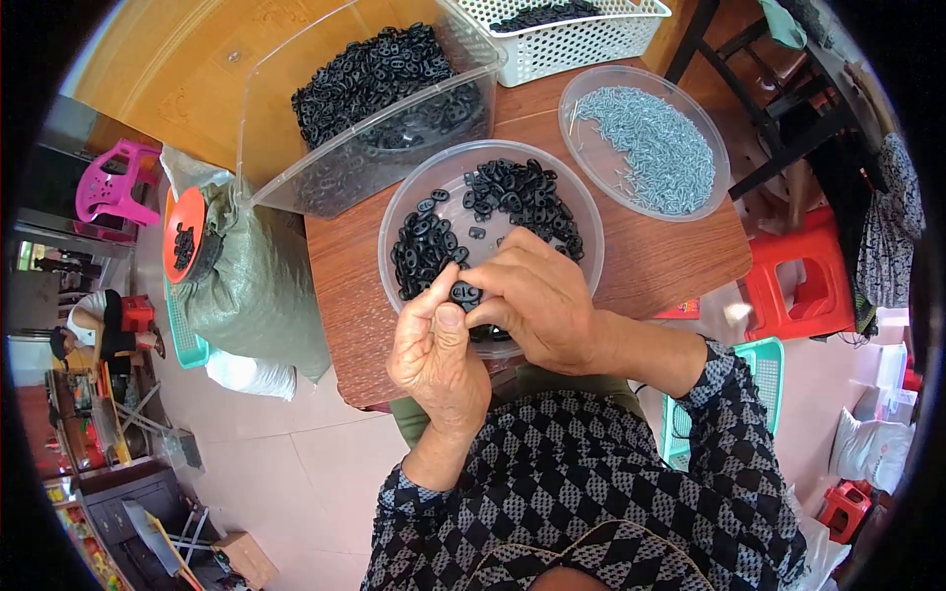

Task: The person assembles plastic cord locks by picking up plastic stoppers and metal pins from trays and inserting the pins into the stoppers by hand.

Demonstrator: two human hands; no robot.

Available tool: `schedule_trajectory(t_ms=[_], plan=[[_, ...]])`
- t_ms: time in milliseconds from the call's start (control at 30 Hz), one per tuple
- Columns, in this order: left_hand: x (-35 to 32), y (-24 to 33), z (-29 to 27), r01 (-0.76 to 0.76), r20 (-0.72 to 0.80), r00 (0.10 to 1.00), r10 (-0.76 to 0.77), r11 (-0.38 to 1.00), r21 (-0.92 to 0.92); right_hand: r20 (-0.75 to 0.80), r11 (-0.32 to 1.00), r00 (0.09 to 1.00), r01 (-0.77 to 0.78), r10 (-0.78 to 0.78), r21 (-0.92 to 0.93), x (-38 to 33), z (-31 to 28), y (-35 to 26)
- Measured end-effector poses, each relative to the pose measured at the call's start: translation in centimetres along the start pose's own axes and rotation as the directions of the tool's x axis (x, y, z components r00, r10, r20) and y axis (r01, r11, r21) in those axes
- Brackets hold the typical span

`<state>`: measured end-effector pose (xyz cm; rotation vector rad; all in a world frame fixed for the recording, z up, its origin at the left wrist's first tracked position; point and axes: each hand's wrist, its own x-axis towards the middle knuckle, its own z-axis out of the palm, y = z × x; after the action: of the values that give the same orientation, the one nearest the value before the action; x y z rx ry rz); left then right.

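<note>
Over the seven o'clock part of a clear round tray (455, 209), a small black oval piece (465, 294) with two dark recesses in its face sits between the fingertips of both hands. The left hand (439, 360) is closed to a pinch, thumb and forefinger at the piece's eight o'clock side; the right hand (537, 305) pinches from about three o'clock, its other fingers curled, and whether it also has something small tucked inside I cannot tell. The piece looks like moulded plastic: very light, stiff, unlikely to break under finger pressure, but smooth and small enough to twist or pop out of a loose grip. Its rounded rim is probably the best place to take hold, at opposite ends of the oval, with the recesses left uncovered. Similar loose pieces (424, 241) lie heaped at nine o'clock in the tray, with more toward one o'clock. From the tray, a clear bin (271, 108) of black parts stands at eleven o'clock on the tabletop (655, 271), and a shallow dish of silvery screws (655, 148) at two; those look hard, slim and apt to roll.
</note>
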<state>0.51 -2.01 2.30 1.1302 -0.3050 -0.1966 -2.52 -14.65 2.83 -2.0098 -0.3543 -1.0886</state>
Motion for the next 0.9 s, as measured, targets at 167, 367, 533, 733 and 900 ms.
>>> schedule_trajectory(t_ms=[167, 367, 533, 733, 900], plan=[[-0.2, -0.5, 0.2, -0.121, 0.012, 0.993, 0.121, 0.992, 0.037, -0.025, 0.994, 0.995, 0.092, -0.094, -0.06, 0.0, 0.2, -0.4], [-0.4, -1.5, 0.2, -0.066, 0.002, 0.998, 0.066, 0.996, -0.061, -0.068, 0.996, 0.996, 0.054, -0.059, -0.073, -0.5, 0.5, -0.1], [-0.7, -1.2, 0.5, -0.068, -0.007, 0.998, 0.068, 0.997, 0.035, -0.072, 0.996, 0.996, 0.045, -0.051, -0.08, -0.5, 0.1, -0.3], [1.6, 2.0, 0.8, -0.04, 0.191, 0.98, -0.048, 0.902, 0.431, -0.059, 0.966, 0.965, -0.253, 0.256, 0.06, -1.0, -1.1, 0.1], [2.7, 3.7, 0.4, -0.176, 0.303, 0.953, -0.013, 0.79, 0.587, 0.032, 0.728, 0.746, -0.657, 0.665, 0.196, -0.1, -2.3, 0.5]])
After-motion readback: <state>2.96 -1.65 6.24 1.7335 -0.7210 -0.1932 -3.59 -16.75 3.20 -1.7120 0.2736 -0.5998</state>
